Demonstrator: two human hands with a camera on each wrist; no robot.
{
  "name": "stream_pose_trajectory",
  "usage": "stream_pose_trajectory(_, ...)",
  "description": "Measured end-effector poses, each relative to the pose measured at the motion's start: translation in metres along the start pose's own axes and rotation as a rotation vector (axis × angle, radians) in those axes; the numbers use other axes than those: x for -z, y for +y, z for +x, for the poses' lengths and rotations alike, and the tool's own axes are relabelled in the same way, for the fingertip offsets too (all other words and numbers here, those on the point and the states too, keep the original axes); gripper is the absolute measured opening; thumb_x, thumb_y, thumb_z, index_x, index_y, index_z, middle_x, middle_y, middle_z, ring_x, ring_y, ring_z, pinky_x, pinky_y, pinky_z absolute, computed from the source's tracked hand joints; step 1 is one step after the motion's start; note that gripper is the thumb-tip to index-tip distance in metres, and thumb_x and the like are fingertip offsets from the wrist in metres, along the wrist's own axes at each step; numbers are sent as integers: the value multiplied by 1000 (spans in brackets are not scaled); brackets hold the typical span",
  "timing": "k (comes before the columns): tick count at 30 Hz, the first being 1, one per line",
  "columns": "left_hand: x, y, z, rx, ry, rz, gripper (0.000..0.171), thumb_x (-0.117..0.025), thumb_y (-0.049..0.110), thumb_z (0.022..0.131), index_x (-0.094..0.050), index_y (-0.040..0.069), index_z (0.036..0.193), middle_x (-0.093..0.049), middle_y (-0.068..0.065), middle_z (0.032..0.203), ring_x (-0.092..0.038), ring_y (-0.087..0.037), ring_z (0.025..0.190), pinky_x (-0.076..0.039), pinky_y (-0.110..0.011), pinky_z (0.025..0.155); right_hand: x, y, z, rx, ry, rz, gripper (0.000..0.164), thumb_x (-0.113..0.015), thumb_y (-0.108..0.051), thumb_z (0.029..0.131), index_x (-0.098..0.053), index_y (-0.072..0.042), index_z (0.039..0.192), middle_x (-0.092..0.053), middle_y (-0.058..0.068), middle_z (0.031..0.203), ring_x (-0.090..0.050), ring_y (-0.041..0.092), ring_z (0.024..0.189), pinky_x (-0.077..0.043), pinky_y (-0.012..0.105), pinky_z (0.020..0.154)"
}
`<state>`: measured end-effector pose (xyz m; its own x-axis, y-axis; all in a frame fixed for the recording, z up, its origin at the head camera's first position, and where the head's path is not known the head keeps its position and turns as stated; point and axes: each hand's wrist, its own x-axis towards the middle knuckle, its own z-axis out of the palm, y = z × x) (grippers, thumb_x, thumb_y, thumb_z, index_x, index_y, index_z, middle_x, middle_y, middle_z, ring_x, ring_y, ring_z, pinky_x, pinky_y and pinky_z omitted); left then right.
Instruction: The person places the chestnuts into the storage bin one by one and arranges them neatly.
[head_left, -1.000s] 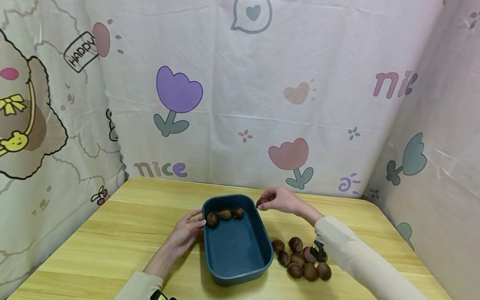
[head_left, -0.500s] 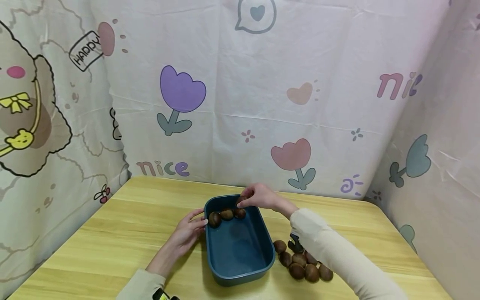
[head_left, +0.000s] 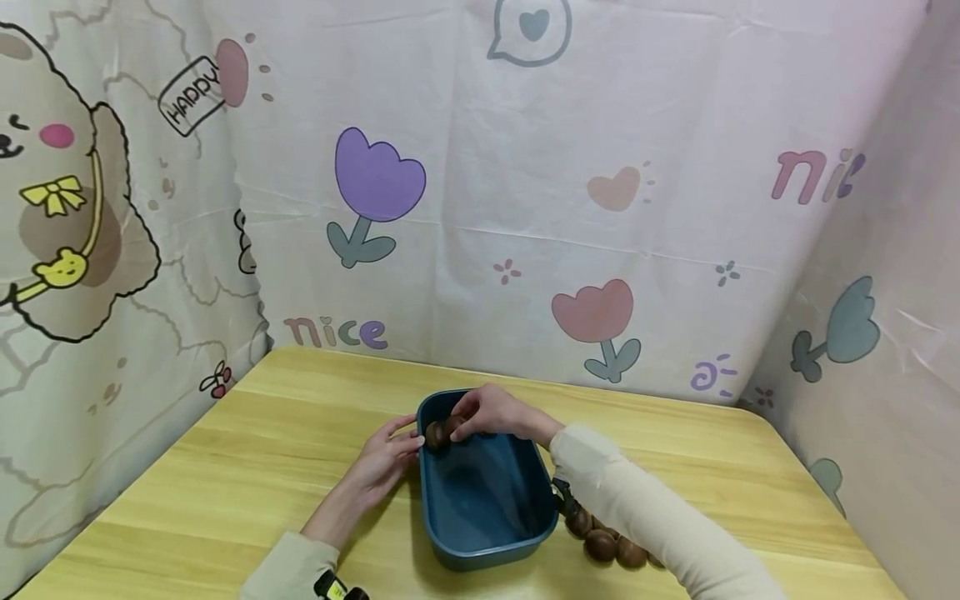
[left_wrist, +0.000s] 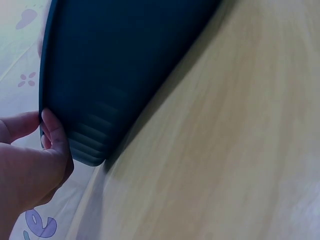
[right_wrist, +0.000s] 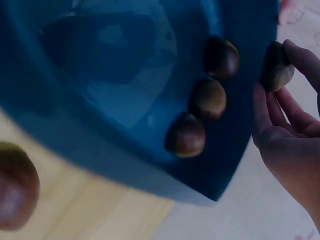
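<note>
A dark blue rectangular bin [head_left: 487,557] with rounded corners stands on the table. My left hand [head_left: 381,462] pinches its left rim; the left wrist view shows thumb and fingers on either side of the bin's edge [left_wrist: 45,65]. Over the far end of the bin, my right hand [head_left: 497,413] holds a brown chestnut [right_wrist: 278,67] between thumb and fingertips. Below it, three chestnuts [right_wrist: 207,99] lie in a row inside along the far end wall. In the head view the right hand hides part of that row.
Several more chestnuts [head_left: 602,546] lie grouped on the wooden table [head_left: 225,483] right of the bin, partly covered by the right sleeve [head_left: 645,500]. A printed cloth curtain [head_left: 480,167] hangs behind the table and along both sides.
My right hand has moved left with its chestnut, from beyond the bin's right rim to over its far left part. The left hand keeps its hold. The head view has shifted slightly.
</note>
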<state>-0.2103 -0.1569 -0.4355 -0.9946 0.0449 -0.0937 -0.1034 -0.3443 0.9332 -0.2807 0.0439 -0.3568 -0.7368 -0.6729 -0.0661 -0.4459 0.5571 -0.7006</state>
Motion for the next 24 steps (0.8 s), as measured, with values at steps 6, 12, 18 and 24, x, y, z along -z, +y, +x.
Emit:
stream_pose_trajectory(6,1,1,1,-3,7,1,50,-52,-4,95,-32,-7,141,-53,-14,108,-56,-17,88,-48,-24,78,-8,0,6,-1,-30,-20,28,-79,-17,81,-71,-7,105,-66,-4,89,-58,12,81,-49,27,75)
stream_pose_trajectory(12,1,-1,-1,-20,8,-2,49,-52,-5,95,-32,-9,139,-54,-13,103,-55,-15,84,-47,-24,75,-13,0,10,6,-85,-7,26,-79,-13,80,-71,-7,105,-67,-5,89,-59,11,82,-49,27,78)
stream_pose_trajectory(18,-1,-4,-2,-27,13,-19,48,-52,-6,94,-33,-9,138,-53,-12,101,-55,-15,82,-47,-24,74,-18,4,14,-2,-90,4,26,-79,-10,80,-72,-7,104,-68,-4,90,-60,11,82,-50,26,78)
stream_pose_trajectory(24,-1,-5,-3,-33,27,-27,48,-52,-6,94,-34,-9,138,-54,-13,102,-55,-15,82,-48,-24,73,-28,7,18,-20,-116,35,26,-80,-9,79,-71,-6,103,-66,-3,89,-59,12,81,-50,27,78)
